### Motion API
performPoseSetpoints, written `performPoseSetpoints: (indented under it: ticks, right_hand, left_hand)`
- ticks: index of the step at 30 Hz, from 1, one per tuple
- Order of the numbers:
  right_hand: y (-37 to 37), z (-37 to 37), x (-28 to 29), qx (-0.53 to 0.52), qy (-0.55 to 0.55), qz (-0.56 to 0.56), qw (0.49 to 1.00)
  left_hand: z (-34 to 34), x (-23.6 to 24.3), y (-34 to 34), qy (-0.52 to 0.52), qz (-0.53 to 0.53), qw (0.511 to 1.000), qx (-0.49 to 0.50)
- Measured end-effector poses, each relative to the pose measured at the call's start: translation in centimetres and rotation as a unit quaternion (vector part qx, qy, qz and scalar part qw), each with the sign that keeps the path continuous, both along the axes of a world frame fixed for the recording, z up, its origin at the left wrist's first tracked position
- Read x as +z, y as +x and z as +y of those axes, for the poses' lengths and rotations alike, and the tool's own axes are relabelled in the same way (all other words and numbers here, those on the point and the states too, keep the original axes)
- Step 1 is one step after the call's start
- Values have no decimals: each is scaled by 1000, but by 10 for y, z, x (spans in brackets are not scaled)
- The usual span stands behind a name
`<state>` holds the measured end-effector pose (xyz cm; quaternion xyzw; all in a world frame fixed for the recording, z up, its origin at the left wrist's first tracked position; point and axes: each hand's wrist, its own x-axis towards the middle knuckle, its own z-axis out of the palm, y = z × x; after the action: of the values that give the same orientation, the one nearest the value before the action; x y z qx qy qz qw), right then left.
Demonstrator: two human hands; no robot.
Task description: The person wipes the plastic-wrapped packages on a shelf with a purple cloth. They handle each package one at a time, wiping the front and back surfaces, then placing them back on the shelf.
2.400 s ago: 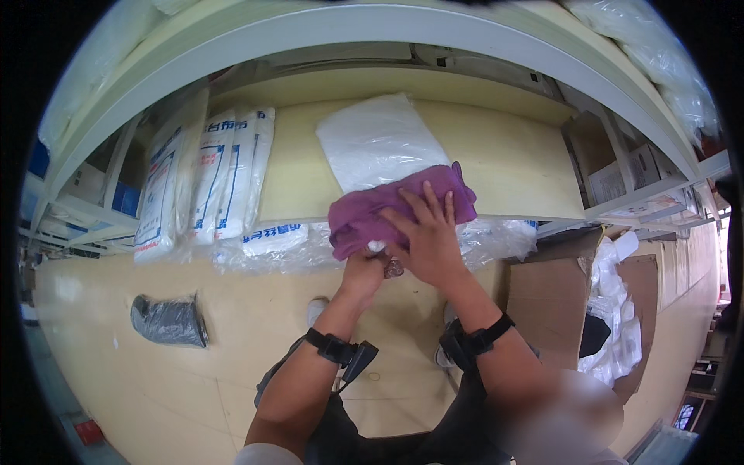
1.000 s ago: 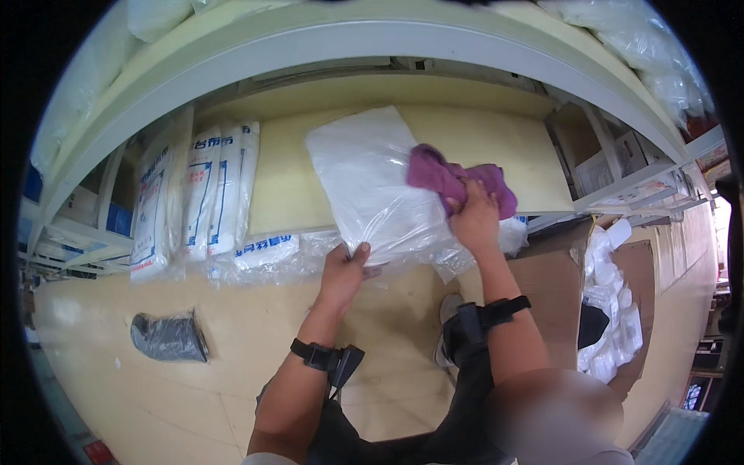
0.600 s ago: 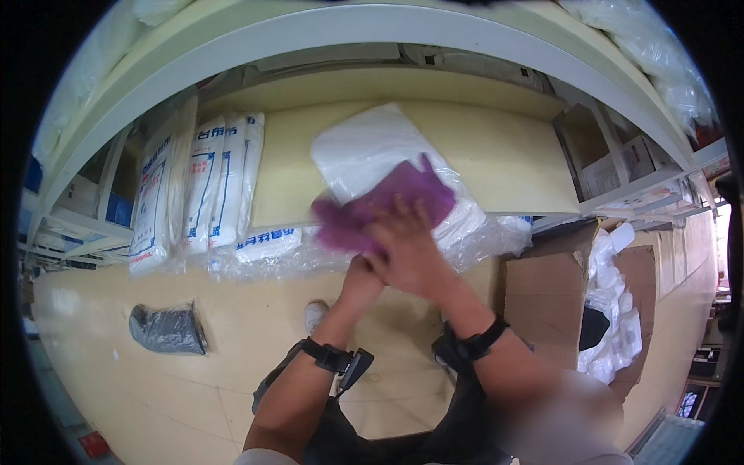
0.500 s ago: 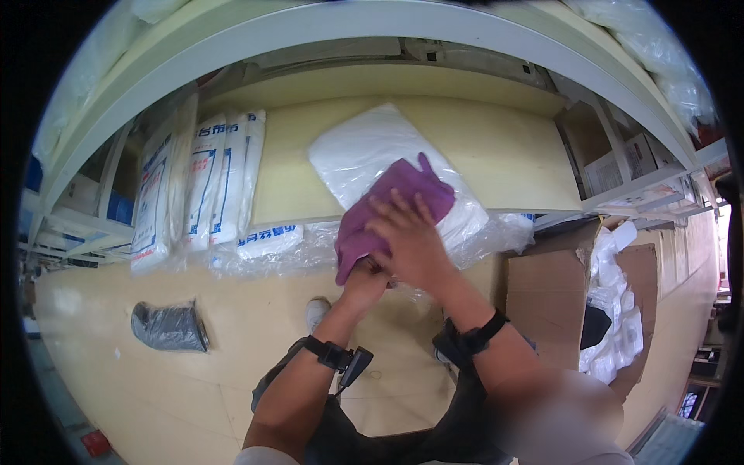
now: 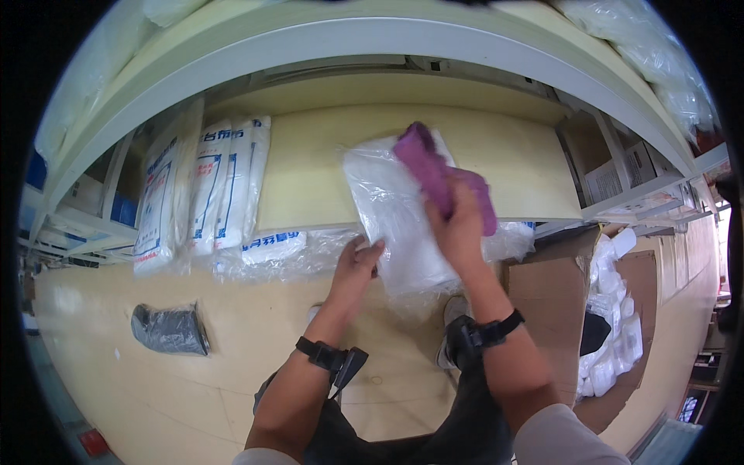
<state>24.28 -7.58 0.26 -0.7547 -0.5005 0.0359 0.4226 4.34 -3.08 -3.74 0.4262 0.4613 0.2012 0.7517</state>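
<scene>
A purple cloth is bunched in my right hand, whose fingers are closed round it above the shelf. Under the cloth lies a flat white package in clear plastic, its near end hanging over the shelf's front edge. My left hand is at the package's left edge, fingers curled and thumb against the plastic; the grip is partly hidden. Both wrists wear black straps.
Several white bags with blue print stand at the shelf's left. Clear-wrapped packs lie below its front edge. On the floor are a dark plastic-wrapped item and, at right, an open cardboard box of white plastic-wrapped items.
The cloth has moved up and right, now in my right hand alone. My left hand has let go of it and shifted to the package edge. The package has turned and slid nearer.
</scene>
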Motion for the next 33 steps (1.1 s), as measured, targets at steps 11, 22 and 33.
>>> performPoseSetpoints:
  ticks: [11, 22, 33]
  right_hand:
    - [37, 9, -45, -124, -99, -223, 962]
    - [-60, 11, -1, 138, -67, -183, 971]
    - [63, 9, -37, -122, -55, -71, 988]
  left_hand:
    - [-18, -21, -10, 75, 80, 989, -95]
    - [-7, -16, 4, 47, 44, 998, 20]
    - [-13, -34, -4, 205, 159, 965, -40]
